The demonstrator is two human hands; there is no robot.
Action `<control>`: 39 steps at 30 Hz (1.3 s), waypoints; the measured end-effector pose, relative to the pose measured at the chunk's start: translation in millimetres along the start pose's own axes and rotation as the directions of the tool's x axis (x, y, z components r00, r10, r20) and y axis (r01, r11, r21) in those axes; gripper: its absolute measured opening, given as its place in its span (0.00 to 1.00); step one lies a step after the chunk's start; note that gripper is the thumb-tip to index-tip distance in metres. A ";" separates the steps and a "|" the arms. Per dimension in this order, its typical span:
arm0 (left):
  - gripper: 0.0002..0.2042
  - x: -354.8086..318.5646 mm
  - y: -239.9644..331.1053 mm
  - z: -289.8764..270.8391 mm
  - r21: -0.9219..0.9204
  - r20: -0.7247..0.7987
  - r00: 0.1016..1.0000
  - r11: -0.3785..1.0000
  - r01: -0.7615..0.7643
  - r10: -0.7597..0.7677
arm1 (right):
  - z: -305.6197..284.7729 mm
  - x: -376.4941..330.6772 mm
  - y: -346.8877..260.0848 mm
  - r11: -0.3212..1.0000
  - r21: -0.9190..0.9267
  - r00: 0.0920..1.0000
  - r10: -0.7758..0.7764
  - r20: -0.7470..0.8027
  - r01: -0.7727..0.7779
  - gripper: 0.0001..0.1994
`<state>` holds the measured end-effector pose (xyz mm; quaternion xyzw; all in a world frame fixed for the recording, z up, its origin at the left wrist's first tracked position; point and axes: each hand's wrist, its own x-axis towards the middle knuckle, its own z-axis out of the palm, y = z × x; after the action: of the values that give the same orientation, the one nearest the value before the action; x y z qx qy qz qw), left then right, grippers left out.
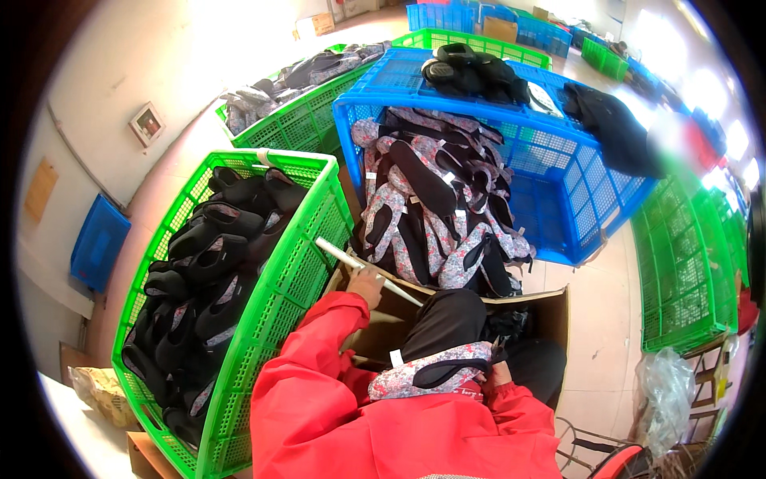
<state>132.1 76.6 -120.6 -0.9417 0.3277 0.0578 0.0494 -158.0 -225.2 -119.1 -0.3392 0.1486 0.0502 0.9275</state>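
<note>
My left hand (365, 286) is closed round a white rod (331, 249), which slants down over the edge of an open cardboard box (550, 302). Across my lap lies a floral fabric shoe (415, 375) with a black-edged opening and a small white tag. My right hand (500, 374) grips one end of this shoe; part of the hand is hidden by it and the sleeve. Just beyond the box, a pile of similar floral shoes with black soles (427, 180) spills from a blue crate (550, 191) tipped on its side.
On my left stands a green crate (275, 279) filled with black shoes (203, 247). Another green crate (295, 116) behind it holds grey ones. Black items (471, 72) lie atop the blue crate. A person's dark sleeve (610, 128) reaches in at right, near green crates (686, 263).
</note>
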 end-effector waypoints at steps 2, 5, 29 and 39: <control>0.25 -10.5 10.5 -5.5 -0.048 -0.030 1.000 0.999 -0.010 0.008 | 8.2 -3.7 -1.5 1.000 0.021 0.995 0.010 -0.102 -0.008 0.18; 0.25 -15.0 12.1 -12.3 -0.149 -0.066 0.998 0.988 -0.032 0.022 | 11.6 -7.4 -1.5 1.000 0.020 0.991 0.019 -0.132 -0.017 0.17; 0.08 -103.5 172.7 -381.8 0.239 -0.718 0.149 0.442 -0.865 0.680 | -6.5 -16.7 6.3 0.996 0.053 0.996 -0.068 -0.061 0.071 0.13; 0.09 -101.3 173.1 -372.2 -0.035 -0.994 0.040 0.052 -0.998 0.103 | -5.0 -15.1 3.5 0.996 0.005 0.986 -0.082 -0.147 0.084 0.11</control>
<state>-26.2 -45.2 252.0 -0.4008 0.6497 -0.2379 -0.6006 -174.2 -225.6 -120.2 -0.3426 0.2023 -0.0142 0.9174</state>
